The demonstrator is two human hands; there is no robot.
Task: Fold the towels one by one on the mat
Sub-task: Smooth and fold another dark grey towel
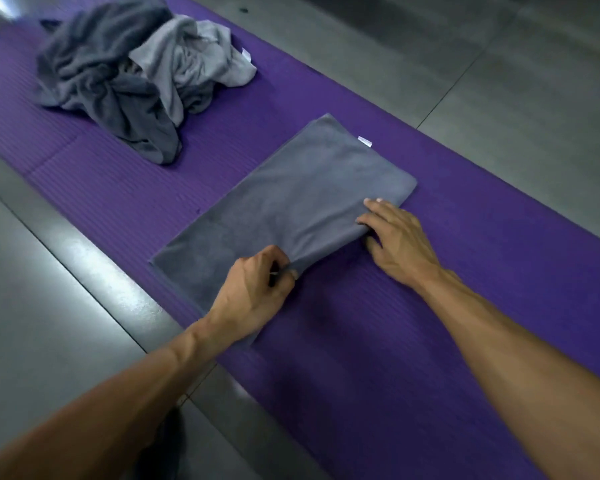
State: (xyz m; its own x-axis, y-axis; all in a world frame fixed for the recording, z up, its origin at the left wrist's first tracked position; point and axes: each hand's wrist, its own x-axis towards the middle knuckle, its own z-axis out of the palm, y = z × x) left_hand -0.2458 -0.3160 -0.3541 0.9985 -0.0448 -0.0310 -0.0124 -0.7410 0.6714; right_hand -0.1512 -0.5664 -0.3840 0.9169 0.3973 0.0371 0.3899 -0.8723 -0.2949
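Observation:
A dark grey towel [291, 202] lies flat on the purple mat [378, 358], folded into a long rectangle with a white tag at its far corner. My left hand [257, 289] pinches the towel's near edge between thumb and curled fingers and lifts it slightly. My right hand [395, 240] grips the same near edge further right, fingers on top of the cloth and thumb under it. A heap of unfolded dark and light grey towels [136, 81] sits at the far left of the mat.
Grey tiled floor [499, 81] surrounds the mat on both sides. Bare mat stretches in front of the towel toward me. A dark object [167, 441] shows under my left forearm on the floor.

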